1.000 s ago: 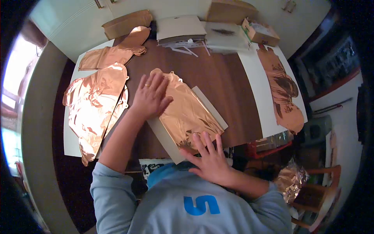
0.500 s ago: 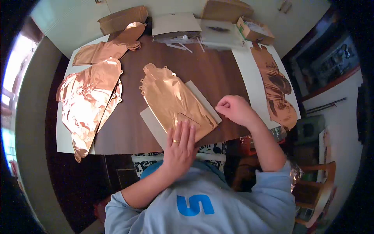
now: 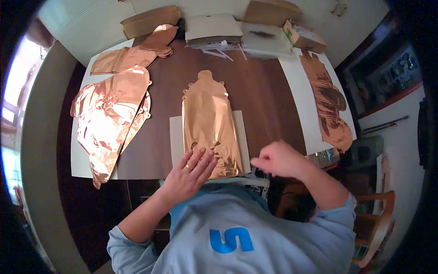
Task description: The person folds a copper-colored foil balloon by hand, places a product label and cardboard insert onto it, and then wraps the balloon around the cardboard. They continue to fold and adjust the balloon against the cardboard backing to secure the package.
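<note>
My left grip (image 3: 186,178) lay flat, fingers out and a little apart, on top of the shiny foil piece (image 3: 210,118), pinching nothing. My right grip (image 3: 279,160) was curled up just past the near right side, not touching the foil; I could not tell if it pinched anything. So my left was the nearer one. It covered the near left corner, so I could not see that bit.

The foil's long way ran straight from my tummy to the back of the counter (image 3: 269,100), its thin neck at the far end and little tabs on both sides. Its near part lay over a pale board (image 3: 242,132) that poked out left and right.

Well to the left was a big foil pile (image 3: 107,109), with more foil (image 3: 132,57) behind it. To the right lay a long foil strip (image 3: 326,91). At the back were a white box (image 3: 213,26) and a small brown box (image 3: 306,39).
</note>
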Tool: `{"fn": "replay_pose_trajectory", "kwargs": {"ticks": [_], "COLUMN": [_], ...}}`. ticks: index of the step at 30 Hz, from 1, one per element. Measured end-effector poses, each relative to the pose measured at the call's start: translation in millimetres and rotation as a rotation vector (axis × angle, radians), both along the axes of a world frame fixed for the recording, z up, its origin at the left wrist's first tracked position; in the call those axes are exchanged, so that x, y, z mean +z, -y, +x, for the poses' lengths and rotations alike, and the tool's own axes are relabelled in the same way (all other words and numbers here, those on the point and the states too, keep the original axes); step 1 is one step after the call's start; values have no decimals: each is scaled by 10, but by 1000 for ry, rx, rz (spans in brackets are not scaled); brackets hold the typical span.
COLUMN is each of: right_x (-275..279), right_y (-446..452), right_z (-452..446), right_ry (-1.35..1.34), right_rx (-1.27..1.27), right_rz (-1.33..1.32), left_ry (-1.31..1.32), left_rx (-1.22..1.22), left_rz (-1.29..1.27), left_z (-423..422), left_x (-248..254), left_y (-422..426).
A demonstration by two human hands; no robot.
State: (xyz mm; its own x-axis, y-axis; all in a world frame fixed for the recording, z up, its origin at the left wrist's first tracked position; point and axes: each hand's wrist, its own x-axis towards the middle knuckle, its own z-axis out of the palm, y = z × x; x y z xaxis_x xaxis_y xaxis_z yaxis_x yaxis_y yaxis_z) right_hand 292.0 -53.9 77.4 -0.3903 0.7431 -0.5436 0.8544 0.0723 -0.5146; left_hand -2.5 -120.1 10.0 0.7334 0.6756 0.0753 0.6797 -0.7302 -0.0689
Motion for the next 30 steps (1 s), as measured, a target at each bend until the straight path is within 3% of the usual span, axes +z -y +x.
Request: {"fn": "replay_pose_trajectory", "kwargs": {"ticks": [2,6,9,12,21,25,30], "right_x": [13,-434,-586,-511,-375,-333,-418], "right_y": [197,482,568,527,-72,-488,-615], "right_z": [39,56,-38,-108,-87,192,768], "right_ry": [-14,-489,-672,-680,-695,-678,-615], "right_rx": [-18,-389,-582,-558,-724,-849,-986], "right_rz": [-156,-396,-446,-428,-112,189,376], "left_ry": [24,88,128,201,255,293,459], "left_rx": [-42,-93,-36,66,113,108,172], "left_rz": [5,-7,-5,45,149,175,160], "left_z": [-63,-107,-40,85,158,158,160], "left_x": [-53,-44,6,-56,-164,-235,-316], "left_y": [28,37,68,129,99,89,89]}}
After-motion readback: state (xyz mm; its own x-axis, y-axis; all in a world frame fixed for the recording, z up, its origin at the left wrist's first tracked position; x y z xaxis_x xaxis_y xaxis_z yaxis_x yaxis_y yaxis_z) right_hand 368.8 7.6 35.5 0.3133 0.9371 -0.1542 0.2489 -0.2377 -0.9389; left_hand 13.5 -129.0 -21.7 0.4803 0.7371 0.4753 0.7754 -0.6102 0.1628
